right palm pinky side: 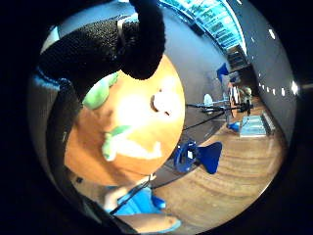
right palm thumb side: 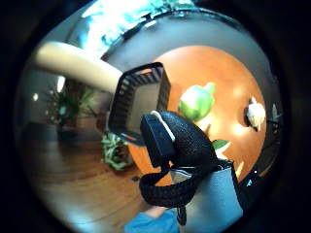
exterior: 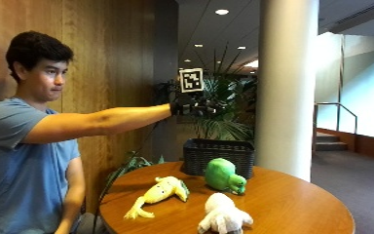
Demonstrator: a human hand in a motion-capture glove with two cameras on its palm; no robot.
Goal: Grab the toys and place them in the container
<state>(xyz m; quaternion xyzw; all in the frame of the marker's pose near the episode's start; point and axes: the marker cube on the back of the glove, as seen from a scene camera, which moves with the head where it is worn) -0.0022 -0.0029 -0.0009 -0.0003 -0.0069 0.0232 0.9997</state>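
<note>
Fingers: the gloved right hand [exterior: 195, 106] holds nothing; its fingers look loosely curled in the outside view, and a curled gloved finger [right palm thumb side: 187, 138] shows in the thumb side palm view.
Hand pose: raised at shoulder height, high above the black basket [exterior: 217, 155], well apart from every toy.
Arm: stretched out straight and level from the shoulder, forearm bare, short blue sleeve.
Basket: stands at the table's [exterior: 304, 204] 12 o'clock edge.
Green toy [exterior: 224, 176]: just in front of the basket, near the table's middle.
Yellow toy [exterior: 158, 193]: lies at about 9 o'clock on the table, limbs stretched toward the near edge.
White toy [exterior: 223, 216]: at about 6 o'clock, near the front edge.
Writing: no readable brand or label on the toys or basket.
</note>
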